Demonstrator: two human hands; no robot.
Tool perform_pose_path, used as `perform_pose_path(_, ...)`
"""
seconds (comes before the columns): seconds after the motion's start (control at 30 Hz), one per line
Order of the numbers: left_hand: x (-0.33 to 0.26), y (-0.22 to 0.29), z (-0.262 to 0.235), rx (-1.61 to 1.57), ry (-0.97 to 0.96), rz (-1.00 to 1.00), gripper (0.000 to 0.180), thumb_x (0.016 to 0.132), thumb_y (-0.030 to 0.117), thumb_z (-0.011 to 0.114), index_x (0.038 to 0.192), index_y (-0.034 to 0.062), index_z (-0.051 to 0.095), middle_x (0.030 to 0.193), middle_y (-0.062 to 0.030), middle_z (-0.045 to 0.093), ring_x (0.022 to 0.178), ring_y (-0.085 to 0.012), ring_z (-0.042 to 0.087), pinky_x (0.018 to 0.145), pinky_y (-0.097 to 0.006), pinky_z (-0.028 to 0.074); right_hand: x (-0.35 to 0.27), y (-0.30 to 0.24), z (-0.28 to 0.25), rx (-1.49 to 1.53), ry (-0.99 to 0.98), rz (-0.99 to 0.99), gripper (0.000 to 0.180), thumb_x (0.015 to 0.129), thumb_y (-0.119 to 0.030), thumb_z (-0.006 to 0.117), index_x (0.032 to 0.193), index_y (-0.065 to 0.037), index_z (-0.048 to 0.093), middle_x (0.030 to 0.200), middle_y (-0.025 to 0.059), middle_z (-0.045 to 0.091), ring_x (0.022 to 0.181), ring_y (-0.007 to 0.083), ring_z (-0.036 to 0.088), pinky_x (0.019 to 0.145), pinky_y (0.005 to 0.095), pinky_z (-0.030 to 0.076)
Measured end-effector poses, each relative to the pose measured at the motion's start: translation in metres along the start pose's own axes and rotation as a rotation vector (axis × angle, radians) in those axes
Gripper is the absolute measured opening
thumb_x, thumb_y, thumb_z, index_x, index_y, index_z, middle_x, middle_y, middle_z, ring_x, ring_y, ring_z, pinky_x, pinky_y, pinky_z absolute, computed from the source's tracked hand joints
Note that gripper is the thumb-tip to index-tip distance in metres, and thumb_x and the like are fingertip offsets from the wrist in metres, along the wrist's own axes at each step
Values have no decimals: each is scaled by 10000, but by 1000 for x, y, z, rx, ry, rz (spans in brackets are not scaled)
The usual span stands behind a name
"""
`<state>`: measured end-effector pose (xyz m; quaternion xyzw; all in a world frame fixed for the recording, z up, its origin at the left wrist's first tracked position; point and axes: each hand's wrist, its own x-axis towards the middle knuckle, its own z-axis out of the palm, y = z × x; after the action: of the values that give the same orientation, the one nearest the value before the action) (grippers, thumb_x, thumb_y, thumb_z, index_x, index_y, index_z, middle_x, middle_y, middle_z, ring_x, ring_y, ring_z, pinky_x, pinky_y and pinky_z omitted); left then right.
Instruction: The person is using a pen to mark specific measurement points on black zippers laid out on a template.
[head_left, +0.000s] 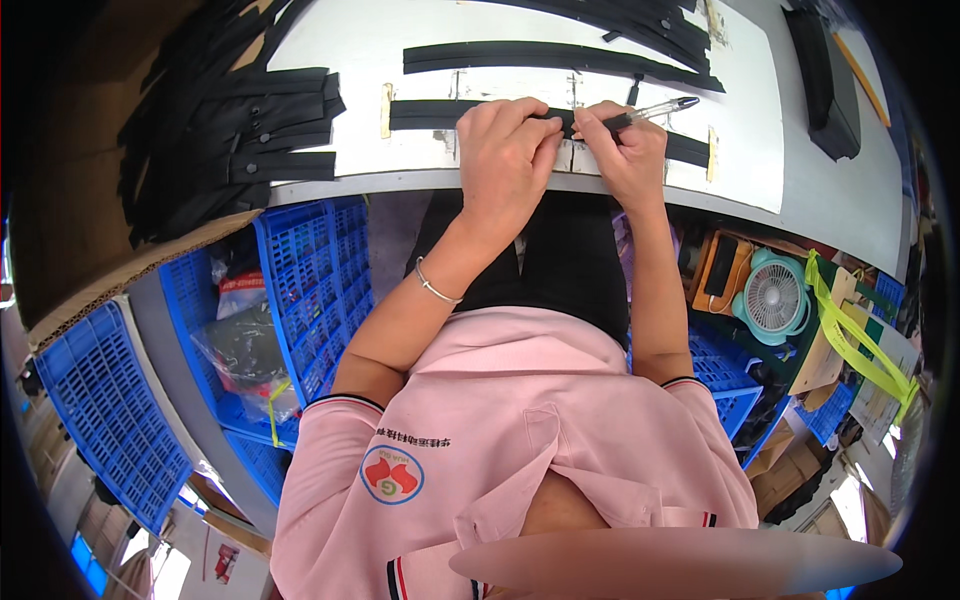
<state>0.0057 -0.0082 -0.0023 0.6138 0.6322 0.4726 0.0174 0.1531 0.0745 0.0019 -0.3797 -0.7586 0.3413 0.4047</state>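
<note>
A black fabric strip [425,115] lies lengthwise on a white board [350,75], between two yellowish tape marks. My left hand [508,145] presses on the strip with curled fingers, thumb and fingertips together at its middle. Just right of it, my right hand [628,155] grips a clear pen [655,110] with a dark cap end pointing up and right. The pen's tip is hidden by my fingers, close to a dark line drawn across the board. A second black strip [530,58] lies beyond, parallel to the first.
Piled black strips [270,125] with round fasteners lie at the left, beside a cardboard box [75,200]. More strips [650,25] are at the far edge. A black case [830,90] sits right. Below the table are blue crates [310,290] and a small fan [773,295].
</note>
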Motion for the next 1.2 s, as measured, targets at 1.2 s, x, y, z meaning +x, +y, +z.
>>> perform_pose_path(1.2,23,54,80,-96,-190,121,117,823,108,788,934,76,779,1060,-28,722,1055,-247,618,969,-397,417,-13,36,-86,32,215,268,195,966,-177,715,890,-1,751,670,24,678,588,50,557,535,238,432)
